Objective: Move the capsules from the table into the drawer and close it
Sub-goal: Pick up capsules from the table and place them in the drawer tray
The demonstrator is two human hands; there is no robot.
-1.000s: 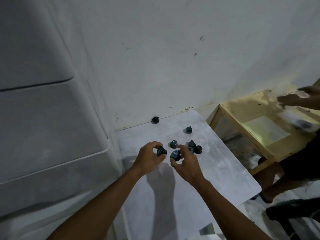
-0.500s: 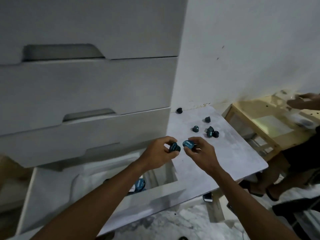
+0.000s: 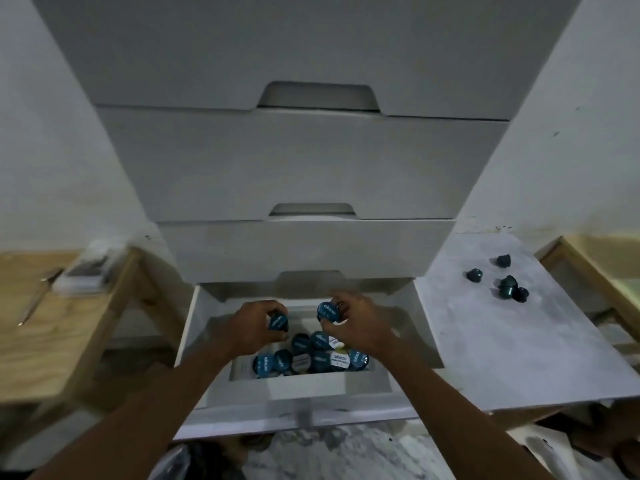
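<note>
Left grip [image 3: 258, 325] pinches one capsule [image 3: 278, 321] over the open drawer [image 3: 346, 382]; the stored pile [image 3: 311, 356] lies directly below it. Right grip [image 3: 360, 325] pinches a second capsule [image 3: 327, 311] above the same pile. I judge release comes next. Loose capsules [image 3: 505, 284] lie on the table [image 3: 519, 358], well right of the Right grip, the nearer one.

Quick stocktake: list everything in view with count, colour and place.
Drawer unit: one, white, centre against wall.
Open drawer: one, white, bottom of unit.
Capsules in drawer: roughly ten, blue-lidded, piled inside.
Capsules on table: about five, dark teal, far half.
Table: one, whitish, right of drawer.
Wooden tables: two, light brown, far left and right.
Left hand: above drawer, grips a blue capsule.
Right hand: above drawer, grips a second capsule.
</note>
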